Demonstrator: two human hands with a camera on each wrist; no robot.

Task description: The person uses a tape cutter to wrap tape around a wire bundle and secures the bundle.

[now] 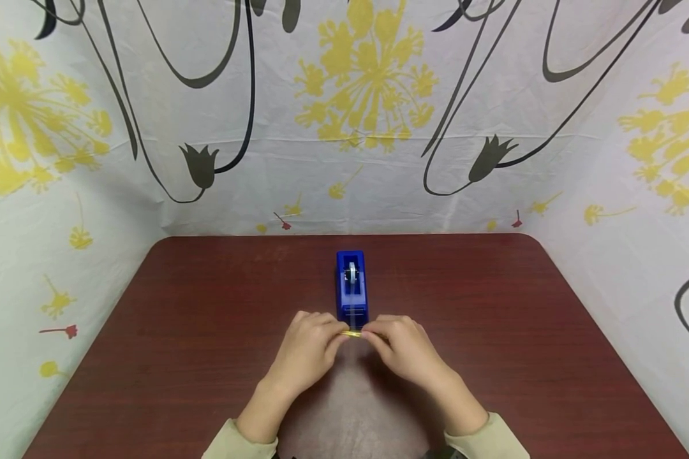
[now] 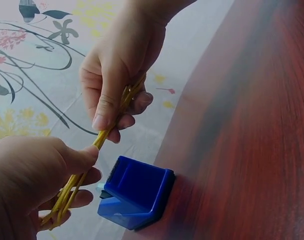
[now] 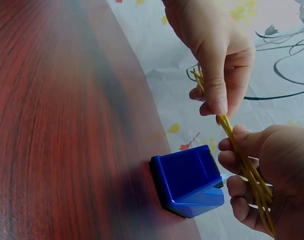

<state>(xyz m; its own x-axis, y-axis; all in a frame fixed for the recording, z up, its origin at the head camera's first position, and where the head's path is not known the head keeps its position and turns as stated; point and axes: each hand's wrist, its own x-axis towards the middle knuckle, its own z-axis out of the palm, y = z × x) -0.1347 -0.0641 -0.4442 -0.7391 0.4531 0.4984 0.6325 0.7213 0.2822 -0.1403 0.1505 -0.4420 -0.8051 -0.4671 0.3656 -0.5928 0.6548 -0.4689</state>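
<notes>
A bundle of thin yellow strands [image 1: 352, 333], looped at its ends in the left wrist view, stretches between both hands. My left hand [image 1: 305, 349] pinches one half between thumb and fingers. The other half is pinched by my right hand [image 1: 407, 350], whose thumb sits close to the left one. Only a short middle piece shows in the head view; the ends are hidden by the hands there. Just beyond the hands stands a blue tape dispenser [image 1: 360, 293] with a roll of clear tape [image 1: 352, 274]. Its toothed cutter faces the bundle, and a clear tape end [image 2: 100, 187] sticks out past it.
The dispenser and hands are over a dark red-brown wooden table [image 1: 218, 299] with rounded far corners. A white cloth [image 1: 379, 191] with yellow flowers and grey stems hangs behind the table and along both sides.
</notes>
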